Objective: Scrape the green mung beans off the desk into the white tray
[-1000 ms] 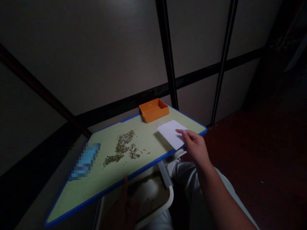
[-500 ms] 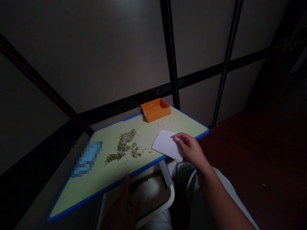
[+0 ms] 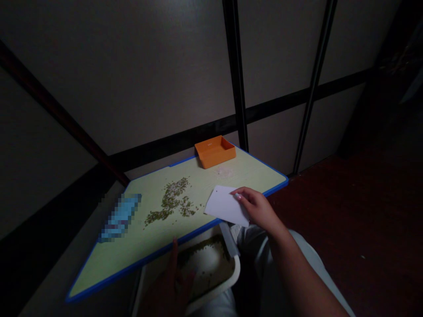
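My right hand [image 3: 254,206] pinches white card [image 3: 224,206]: flat, thin, dot near corner. Card over board's edge [image 3: 125,265]. Green-brown bits [image 3: 172,200] left of grip. Left hand [image 3: 167,284] too dark, can't tell grip.

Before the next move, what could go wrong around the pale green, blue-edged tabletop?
The thin white card in the right hand overhangs the near edge of the pale green, blue-edged tabletop, so it might slip down if the pinch loosens.

The small, loose green-brown bits lie spread out, so a broad sweep could scatter some.

The left hand is in deep shadow by that edge, so its hold is hard to judge.
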Demonstrator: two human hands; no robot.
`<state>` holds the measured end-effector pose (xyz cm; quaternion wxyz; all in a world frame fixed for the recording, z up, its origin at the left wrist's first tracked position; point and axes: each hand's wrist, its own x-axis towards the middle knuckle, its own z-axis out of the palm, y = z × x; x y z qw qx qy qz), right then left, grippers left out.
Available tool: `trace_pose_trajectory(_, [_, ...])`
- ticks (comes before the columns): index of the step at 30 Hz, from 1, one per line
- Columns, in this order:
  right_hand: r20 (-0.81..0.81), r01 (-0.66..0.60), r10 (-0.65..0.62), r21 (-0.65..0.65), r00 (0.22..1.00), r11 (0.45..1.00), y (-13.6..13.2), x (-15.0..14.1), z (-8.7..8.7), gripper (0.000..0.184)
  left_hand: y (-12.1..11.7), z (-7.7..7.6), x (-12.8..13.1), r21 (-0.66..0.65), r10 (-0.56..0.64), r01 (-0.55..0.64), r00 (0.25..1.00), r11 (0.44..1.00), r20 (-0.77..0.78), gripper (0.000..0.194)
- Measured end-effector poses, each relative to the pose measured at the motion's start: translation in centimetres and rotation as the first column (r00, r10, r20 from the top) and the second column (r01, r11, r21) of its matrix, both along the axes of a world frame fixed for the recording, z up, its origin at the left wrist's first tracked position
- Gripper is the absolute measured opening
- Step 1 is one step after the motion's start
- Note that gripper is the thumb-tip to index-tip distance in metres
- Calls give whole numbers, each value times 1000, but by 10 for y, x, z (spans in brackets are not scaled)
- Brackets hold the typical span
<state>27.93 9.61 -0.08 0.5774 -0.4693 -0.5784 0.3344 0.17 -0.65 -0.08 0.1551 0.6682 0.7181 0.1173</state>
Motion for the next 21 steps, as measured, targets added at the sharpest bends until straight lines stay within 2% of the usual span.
trace_pose_trajectory(6, [-21, -71, 71, -6, 997, 997, -2, 0, 2, 26, 3, -5, -4, -11, -4, 4, 1000, 1000, 2, 77])
trace_pose_trajectory(12, [-60, -43, 40, -48, 997, 998, -5, 9, 5, 30, 4, -11, -9, 9, -13, 13, 1000, 1000, 11, 81])
trace_pose_trajectory(21, [13, -115, 115, 1, 993, 993, -8, 3, 7, 27, -2, -2, -1, -3, 12, -12, 1000, 1000, 17, 78])
